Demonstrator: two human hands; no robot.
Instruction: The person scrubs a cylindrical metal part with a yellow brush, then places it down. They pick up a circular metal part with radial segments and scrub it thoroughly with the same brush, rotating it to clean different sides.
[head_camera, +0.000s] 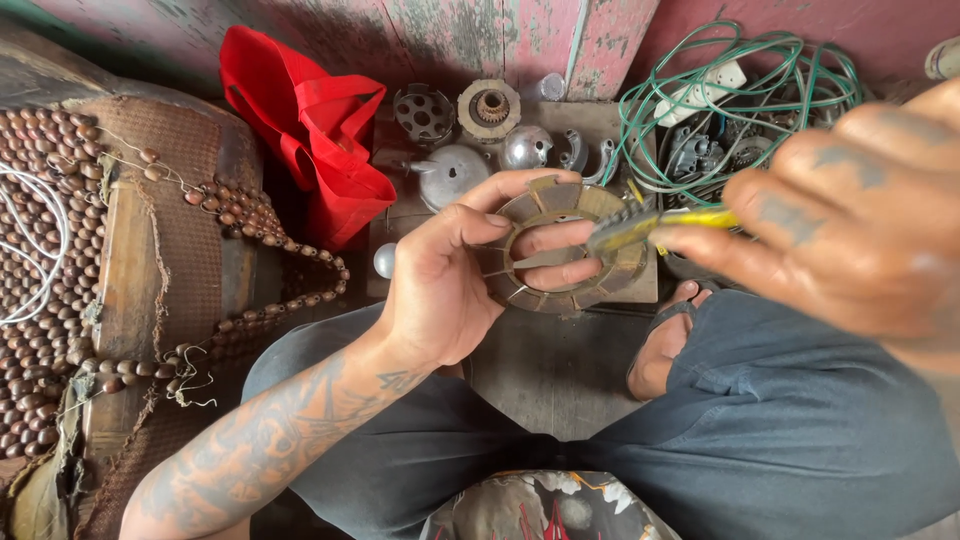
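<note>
My left hand (450, 275) grips a brown ring-shaped friction plate (600, 285) with segmented pads, thumb on its outer rim and fingers through the centre hole. My right hand (850, 220), close to the camera and blurred, holds a thin yellow-handled tool (655, 225) whose metal tip rests on the plate's upper right edge. Both hands hover above my lap as I sit cross-legged.
On the floor ahead lie metal engine parts: a toothed gear hub (489, 107), a round housing (424, 112), shiny covers (525, 147). A red cloth bag (320, 130) sits left of them, coiled green wire (740, 80) right. A wooden beaded seat mat (50, 270) lies far left.
</note>
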